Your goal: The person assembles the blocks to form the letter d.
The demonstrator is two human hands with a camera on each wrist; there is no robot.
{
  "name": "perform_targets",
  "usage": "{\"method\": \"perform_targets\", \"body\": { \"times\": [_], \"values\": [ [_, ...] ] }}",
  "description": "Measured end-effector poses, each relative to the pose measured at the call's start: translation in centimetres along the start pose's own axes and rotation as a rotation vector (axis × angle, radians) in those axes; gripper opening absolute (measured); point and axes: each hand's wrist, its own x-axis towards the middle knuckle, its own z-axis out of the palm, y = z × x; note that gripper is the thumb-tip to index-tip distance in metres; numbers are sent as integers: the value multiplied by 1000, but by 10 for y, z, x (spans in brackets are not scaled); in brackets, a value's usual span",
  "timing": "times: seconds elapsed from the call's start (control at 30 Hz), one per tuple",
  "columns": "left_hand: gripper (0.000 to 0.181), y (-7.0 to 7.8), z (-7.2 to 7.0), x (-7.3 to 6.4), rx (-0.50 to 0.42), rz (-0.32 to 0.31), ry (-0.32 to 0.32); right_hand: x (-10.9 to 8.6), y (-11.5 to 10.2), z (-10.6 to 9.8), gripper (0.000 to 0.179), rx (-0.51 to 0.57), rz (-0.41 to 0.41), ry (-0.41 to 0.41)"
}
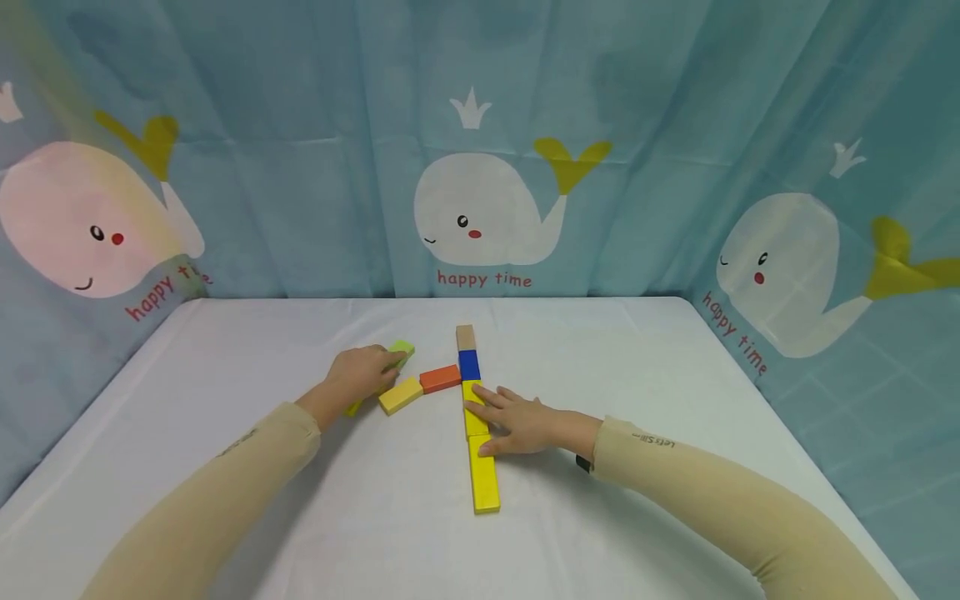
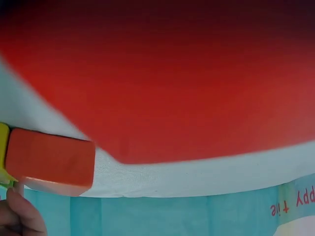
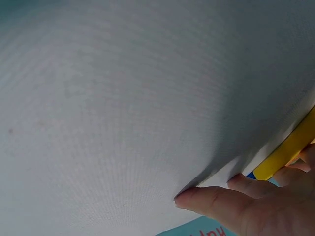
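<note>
My left hand [image 1: 363, 372] reaches over a light green block [image 1: 402, 348], its bent fingers pinching that block near the far end. Below the same hand a yellow-green block [image 1: 354, 408] shows partly. Spread over the column of blocks, my right hand [image 1: 525, 423] rests its fingertips on the upper yellow block [image 1: 474, 417] and its thumb by the lower yellow block [image 1: 484, 483]. In the right wrist view, the right hand's fingers [image 3: 216, 201] lie extended beside a yellow block [image 3: 288, 150].
Above the yellow blocks stand a blue block [image 1: 469, 365] and a plain wood-coloured block [image 1: 466, 337] in line. An orange-red block [image 1: 440, 379] and a pale yellow block [image 1: 401, 395] slant leftward from the column. A blurred red surface [image 2: 172, 108] fills much of the left wrist view.
</note>
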Motion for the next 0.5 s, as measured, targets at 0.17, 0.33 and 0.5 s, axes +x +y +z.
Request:
{"method": "perform_targets", "body": {
  "times": [0.17, 0.33, 0.5],
  "values": [
    [38, -2, 4, -4, 5, 13, 49, 0, -1, 2, 77, -3, 1, -5],
    [37, -2, -1, -17, -5, 37, 147, 0, -1, 2, 77, -7, -4, -6],
    [34, -4, -8, -42, -11, 97, 272, -1, 0, 1, 77, -14, -6, -4]
  ]
}}
